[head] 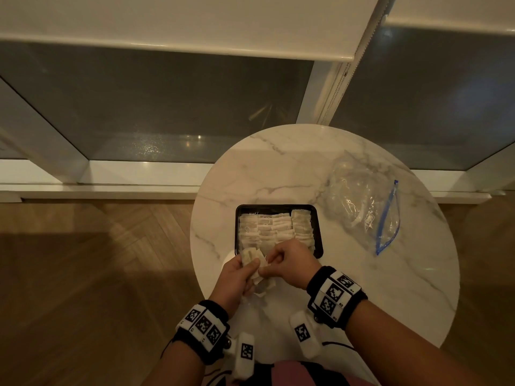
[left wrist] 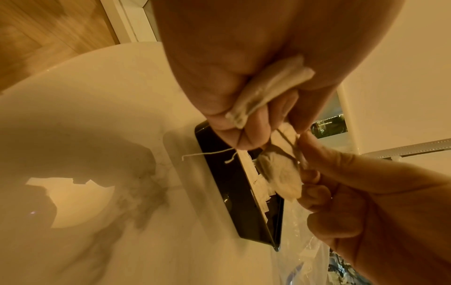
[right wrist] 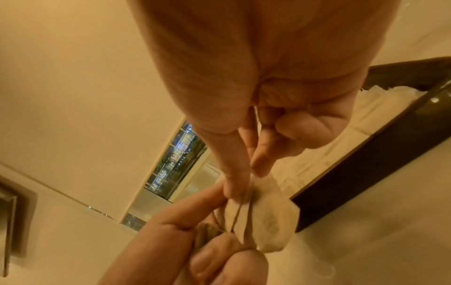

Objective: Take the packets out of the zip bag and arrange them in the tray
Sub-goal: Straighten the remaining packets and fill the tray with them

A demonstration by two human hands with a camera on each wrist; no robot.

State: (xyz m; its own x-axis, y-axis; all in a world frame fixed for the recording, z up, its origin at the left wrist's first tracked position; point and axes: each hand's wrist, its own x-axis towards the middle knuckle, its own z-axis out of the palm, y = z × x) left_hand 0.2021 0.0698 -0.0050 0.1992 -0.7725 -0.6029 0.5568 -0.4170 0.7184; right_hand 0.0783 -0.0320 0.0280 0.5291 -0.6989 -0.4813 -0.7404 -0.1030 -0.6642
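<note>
No legible text, brand or number in any view. Black-and-white square-pattern marker tags (head: 335, 292) on the black wristbands carry tiny characters, too small to read.

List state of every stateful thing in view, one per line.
zip bag: lying on the table, mouth open, looks emptied
tray: nearly full of rowed packets
left hand: grips a stack of packets
right hand: fingers pinch one packet

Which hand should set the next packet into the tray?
Right, probably. The right hand pinches one packet and is nearest the tray. The left hand grips the remaining packets, so it is better left holding them.
</note>
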